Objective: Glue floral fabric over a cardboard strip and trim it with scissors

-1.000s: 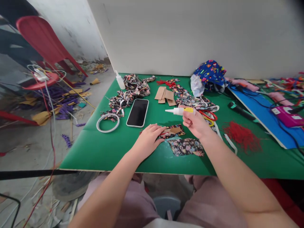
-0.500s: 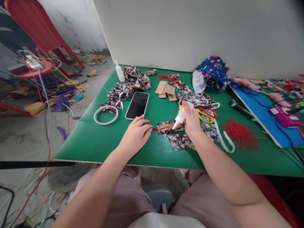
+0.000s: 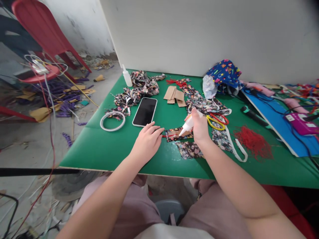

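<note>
My right hand (image 3: 201, 127) is closed around a white glue bottle (image 3: 188, 124), its nozzle tilted down over a small brown card piece (image 3: 184, 133). That card lies on a dark floral fabric strip (image 3: 171, 138) with a red cord (image 3: 170, 135) across its left end. My left hand (image 3: 149, 141) lies on the table left of the strip, fingers apart, fingertips by the cord's outer end; whether they press on it is unclear. Below the strip lies another floral fabric piece (image 3: 190, 150).
A phone (image 3: 145, 112), a white ring (image 3: 112, 121), a second bottle (image 3: 127, 77) and bunched fabric (image 3: 134, 93) lie to the left. Brown cards (image 3: 170, 93) are behind. Scissors (image 3: 216, 121), red threads (image 3: 253, 142) and a blue board (image 3: 276, 122) lie to the right.
The bottle's nozzle has moved slightly left along the card. My left hand's fingers have shifted a little, with the fingertips slightly higher. The whole view has shifted slightly.
</note>
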`<state>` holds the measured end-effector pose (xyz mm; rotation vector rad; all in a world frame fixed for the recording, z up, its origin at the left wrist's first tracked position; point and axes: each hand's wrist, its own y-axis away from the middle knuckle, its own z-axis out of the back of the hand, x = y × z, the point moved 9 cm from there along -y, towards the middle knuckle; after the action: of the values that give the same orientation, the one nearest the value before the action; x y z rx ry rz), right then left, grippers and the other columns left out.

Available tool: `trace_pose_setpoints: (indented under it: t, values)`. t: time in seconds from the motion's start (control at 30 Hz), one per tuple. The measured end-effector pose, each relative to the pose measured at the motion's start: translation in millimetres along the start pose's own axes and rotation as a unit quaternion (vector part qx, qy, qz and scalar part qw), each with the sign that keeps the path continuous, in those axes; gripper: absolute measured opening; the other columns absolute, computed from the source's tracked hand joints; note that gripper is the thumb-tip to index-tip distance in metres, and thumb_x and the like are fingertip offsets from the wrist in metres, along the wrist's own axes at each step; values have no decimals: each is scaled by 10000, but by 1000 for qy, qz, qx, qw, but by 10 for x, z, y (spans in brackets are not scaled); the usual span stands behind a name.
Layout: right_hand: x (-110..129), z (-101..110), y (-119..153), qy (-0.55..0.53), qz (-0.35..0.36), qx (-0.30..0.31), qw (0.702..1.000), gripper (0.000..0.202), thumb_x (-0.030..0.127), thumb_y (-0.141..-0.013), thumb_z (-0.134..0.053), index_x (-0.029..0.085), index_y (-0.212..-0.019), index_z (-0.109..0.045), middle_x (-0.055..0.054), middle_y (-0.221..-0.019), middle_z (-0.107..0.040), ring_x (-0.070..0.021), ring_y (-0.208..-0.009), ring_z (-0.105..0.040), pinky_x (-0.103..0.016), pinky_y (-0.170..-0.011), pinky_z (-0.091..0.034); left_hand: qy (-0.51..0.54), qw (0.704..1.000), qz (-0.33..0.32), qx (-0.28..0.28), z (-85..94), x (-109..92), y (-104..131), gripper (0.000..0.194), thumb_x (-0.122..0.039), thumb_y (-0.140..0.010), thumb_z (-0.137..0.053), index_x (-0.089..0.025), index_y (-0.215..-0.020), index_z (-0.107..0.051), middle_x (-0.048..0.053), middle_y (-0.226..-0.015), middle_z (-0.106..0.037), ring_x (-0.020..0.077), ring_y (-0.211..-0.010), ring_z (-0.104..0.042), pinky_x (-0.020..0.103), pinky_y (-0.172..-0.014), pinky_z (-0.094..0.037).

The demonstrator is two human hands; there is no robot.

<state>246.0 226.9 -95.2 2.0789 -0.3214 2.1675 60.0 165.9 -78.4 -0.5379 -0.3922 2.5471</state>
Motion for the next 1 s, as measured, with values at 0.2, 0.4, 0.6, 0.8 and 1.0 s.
trace_pose_setpoints:
  t: [0.2,0.4,0.6,0.8,1.0]
  values:
    - [-22,-32,4,-1,-15,11,1000,545,665,-792,-464,195,-537,-568,29,-362,-427,-90,-325,-407,-222,-338,-268,18,1000,10,-20,56,16,-16,282,-207,-898,-443,-180,-1071,-663,73,-1096,-675,275,-1172,-528,486,-999,-462]
    - [155,-113,60,61,50,46,996,522,670,-783,-470,199,-589,-583,20,-466,-503,-98,-416,-457,-229,-414,-326,67,997,10,-49,96,-66,-82,256,-233,-890,-491,-170,-1074,-657,67,-1063,-701,270,-1160,-546,475,-980,-476]
    - [286,-192,187,71,84,81,991,510,679,-770,-478,204,-644,-616,13,-551,-548,-116,-522,-505,-241,-504,-370,138,990,17,-28,25,-293,-276,257,-258,-834,-607,-156,-1065,-654,72,-1057,-711,276,-1166,-551,438,-935,-498]
    - [292,-189,191,67,88,80,991,470,657,-757,-510,206,-703,-630,-7,-647,-601,-140,-604,-539,-264,-573,-411,221,972,82,-13,-34,-295,-412,338,-229,-737,-706,-180,-1067,-654,76,-1057,-697,245,-1049,-606,392,-929,-478]
    - [294,-273,177,27,71,121,990,403,597,-678,-645,200,-743,-671,-14,-749,-626,-143,-695,-567,-264,-646,-436,288,948,134,22,-179,-159,-432,207,-314,-751,-676,-175,-902,-703,46,-892,-716,222,-829,-647,344,-767,-506]
